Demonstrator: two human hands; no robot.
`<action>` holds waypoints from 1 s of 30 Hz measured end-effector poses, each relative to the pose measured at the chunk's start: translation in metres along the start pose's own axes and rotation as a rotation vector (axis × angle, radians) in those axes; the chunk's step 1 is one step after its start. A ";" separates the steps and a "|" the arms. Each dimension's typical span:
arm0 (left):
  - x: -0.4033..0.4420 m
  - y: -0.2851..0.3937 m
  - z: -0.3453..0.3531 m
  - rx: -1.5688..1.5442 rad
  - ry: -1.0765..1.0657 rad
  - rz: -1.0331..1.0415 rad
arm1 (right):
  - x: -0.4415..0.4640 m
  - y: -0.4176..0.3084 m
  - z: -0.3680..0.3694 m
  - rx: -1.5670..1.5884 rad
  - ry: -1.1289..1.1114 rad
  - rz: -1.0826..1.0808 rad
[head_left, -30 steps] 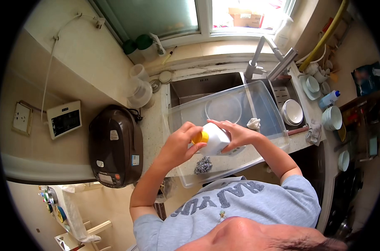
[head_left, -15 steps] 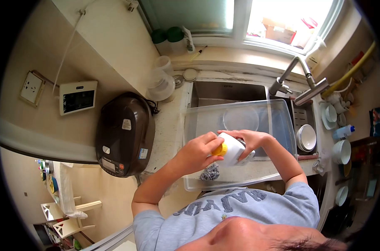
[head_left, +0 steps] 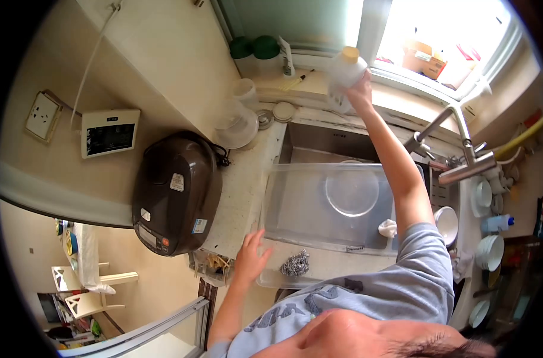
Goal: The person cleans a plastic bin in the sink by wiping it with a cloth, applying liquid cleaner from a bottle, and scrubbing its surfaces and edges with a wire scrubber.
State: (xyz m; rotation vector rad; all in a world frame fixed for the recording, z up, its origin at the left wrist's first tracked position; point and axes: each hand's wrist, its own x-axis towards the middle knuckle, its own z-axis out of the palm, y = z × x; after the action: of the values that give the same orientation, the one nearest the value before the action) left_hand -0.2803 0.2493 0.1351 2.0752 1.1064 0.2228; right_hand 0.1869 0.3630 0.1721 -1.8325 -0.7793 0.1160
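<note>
My right hand [head_left: 360, 95] is closed around a white bottle [head_left: 345, 73] with a yellow cap, held upright at the windowsill; whether its base touches the sill I cannot tell. My left hand [head_left: 252, 256] is empty, fingers apart, by the left edge of a clear plastic bin [head_left: 295, 224] that lies over the sink and counter front. Within the bin's outline shows a round clear shape [head_left: 352, 188], perhaps a lid. A crumpled white piece [head_left: 388, 228] lies toward its right side. Near my left hand sits a steel wool scrubber [head_left: 295, 262].
A dark rice cooker [head_left: 179, 191] stands on the left counter. Behind it are clear containers [head_left: 235, 128] and green-lidded jars [head_left: 265, 51]. The faucet [head_left: 465, 143] reaches over the steel sink [head_left: 331, 143] from the right, near a white bowl [head_left: 445, 225].
My right hand has carried the bottle from above the bin up to the windowsill. My left hand has let go of the cap and moved down and left.
</note>
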 end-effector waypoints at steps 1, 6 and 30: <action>-0.012 -0.011 0.007 0.001 0.000 -0.080 | 0.018 0.009 0.012 -0.053 0.072 -0.013; -0.061 -0.044 0.028 -0.002 0.090 -0.261 | 0.093 0.058 0.046 -0.049 0.219 0.007; 0.055 -0.105 0.058 0.043 0.235 0.156 | -0.466 -0.037 0.025 -0.789 -0.569 0.199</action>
State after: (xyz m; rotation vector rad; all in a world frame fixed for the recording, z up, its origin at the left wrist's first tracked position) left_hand -0.2865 0.2957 0.0111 2.2182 1.0937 0.5353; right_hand -0.2045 0.1299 0.0635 -2.6804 -1.1331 0.5383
